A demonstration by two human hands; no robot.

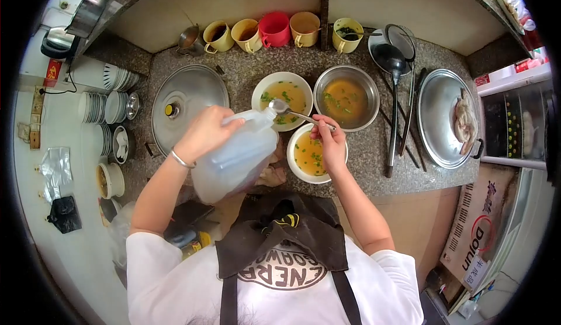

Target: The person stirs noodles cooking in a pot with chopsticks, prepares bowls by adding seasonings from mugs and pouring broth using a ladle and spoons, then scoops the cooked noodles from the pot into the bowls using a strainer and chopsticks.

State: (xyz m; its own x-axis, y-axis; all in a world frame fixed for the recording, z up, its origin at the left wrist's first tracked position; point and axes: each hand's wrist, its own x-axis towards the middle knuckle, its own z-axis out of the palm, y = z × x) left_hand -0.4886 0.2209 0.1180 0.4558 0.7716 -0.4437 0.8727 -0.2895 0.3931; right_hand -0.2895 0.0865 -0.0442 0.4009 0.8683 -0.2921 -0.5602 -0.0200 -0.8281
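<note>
My left hand (205, 132) is wrapped round the handle of a translucent plastic jug (236, 158), which is tilted with its mouth toward the right. Right at that mouth is the bowl of a metal spoon (281, 106), whose handle my right hand (331, 141) grips. Beneath the spoon stands a white bowl (257, 94) of broth with chopped greens. A second white bowl (290, 160) with yellow broth and greens sits nearer me, below my right hand. To the right is a steel bowl (374, 104) of similar broth. Whether liquid is flowing is too small to tell.
Several mugs, one of them a red mug (274, 28), line the back wall. A large lid (193, 85) lies at left. On the right are a black ladle (392, 120) and a domed lid (435, 114) with a cloth (464, 120). Stacked plates (92, 107) stand far left.
</note>
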